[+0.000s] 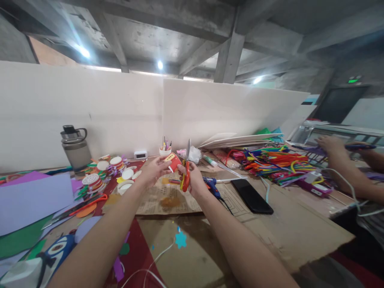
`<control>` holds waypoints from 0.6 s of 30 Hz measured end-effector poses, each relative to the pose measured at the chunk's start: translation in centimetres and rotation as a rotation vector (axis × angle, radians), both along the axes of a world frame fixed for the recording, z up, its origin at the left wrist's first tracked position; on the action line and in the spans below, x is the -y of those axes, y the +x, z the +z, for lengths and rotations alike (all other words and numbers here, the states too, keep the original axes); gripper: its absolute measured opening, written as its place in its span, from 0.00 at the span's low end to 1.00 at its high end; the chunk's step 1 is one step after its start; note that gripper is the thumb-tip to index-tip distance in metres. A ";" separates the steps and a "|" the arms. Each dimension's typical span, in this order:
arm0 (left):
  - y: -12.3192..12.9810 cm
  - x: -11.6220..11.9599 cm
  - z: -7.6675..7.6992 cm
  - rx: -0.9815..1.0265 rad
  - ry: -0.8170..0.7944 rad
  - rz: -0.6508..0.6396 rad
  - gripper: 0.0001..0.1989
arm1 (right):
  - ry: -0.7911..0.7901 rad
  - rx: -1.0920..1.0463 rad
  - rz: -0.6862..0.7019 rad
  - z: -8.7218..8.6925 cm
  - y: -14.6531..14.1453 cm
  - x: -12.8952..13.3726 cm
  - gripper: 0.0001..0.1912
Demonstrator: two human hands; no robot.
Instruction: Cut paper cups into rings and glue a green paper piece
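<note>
Print on red cup, unreadable

Gap from left hand to right hand plugged by 1 red cup. Scissors stick up from right hand, in the way of a low pass over it. Right of it: glue gun, then phone; nearer than phone, bare cardboard gives a flat lane. Ahead: pen cup, panel behind. Left of left hand: lids, decorated cups.
</note>
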State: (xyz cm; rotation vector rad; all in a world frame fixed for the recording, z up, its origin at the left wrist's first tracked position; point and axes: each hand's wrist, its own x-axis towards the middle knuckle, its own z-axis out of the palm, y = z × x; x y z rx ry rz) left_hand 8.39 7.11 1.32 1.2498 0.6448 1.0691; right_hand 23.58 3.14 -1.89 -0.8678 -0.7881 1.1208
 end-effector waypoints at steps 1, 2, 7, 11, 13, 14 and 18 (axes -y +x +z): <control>0.2 0.0 0.0 -0.003 -0.044 -0.004 0.20 | 0.005 -0.008 -0.006 0.0 0.0 0.0 0.27; 0.3 0.0 -0.1 -0.015 -0.084 -0.001 0.18 | 0.004 -0.012 -0.015 -0.1 0.0 -0.1 0.28; 0.9 0.6 0.1 -0.057 -0.196 0.049 0.15 | -0.019 0.001 -0.056 0.1 -0.2 0.1 0.29; 1.3 1.2 0.4 -0.064 -0.196 0.017 0.18 | -0.017 0.028 -0.083 0.3 -0.3 0.3 0.29; 1.3 1.3 0.4 -0.058 -0.200 0.015 0.18 | -0.009 0.044 -0.082 0.3 -0.3 0.3 0.30; 1.3 1.2 0.4 -0.049 -0.216 0.021 0.17 | 0.002 0.051 -0.075 0.3 -0.3 0.2 0.29; 0.3 0.2 0.6 0.040 -0.305 0.063 0.10 | 0.056 0.103 0.006 0.7 -0.3 0.4 0.26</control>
